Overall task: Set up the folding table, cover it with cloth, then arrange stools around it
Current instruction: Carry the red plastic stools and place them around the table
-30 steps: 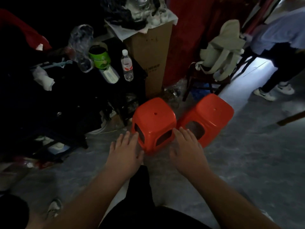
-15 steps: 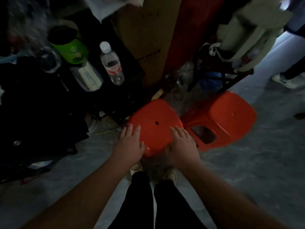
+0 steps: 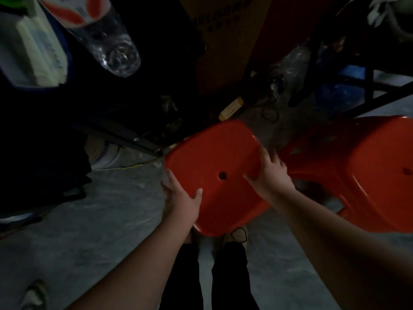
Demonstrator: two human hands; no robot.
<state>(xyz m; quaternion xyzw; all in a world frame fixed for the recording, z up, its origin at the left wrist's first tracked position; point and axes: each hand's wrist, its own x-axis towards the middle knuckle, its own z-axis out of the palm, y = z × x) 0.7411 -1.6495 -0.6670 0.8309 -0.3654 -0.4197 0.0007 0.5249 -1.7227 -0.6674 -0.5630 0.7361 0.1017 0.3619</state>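
An orange plastic stool [image 3: 212,162] with a small hole in its seat is right below me, seen from above. My left hand [image 3: 181,201] grips its near left edge, thumb on the seat. My right hand [image 3: 271,175] grips its right edge, fingers curled over the rim. A second orange stool [image 3: 366,173] lies tipped on its side just to the right, touching or almost touching the first. The folding table and cloth are not in view.
A clear water bottle [image 3: 107,39] and a white packet [image 3: 35,52] sit on a dark cluttered surface at upper left. A cardboard box [image 3: 225,41] stands behind the stools. Black chair legs [image 3: 368,83] are at upper right. My legs and shoes [image 3: 237,234] stand on grey concrete floor [image 3: 89,231].
I have leaned in much closer over the stools. My hands went from resting on the near stool's side to gripping the seat's left and right edges.
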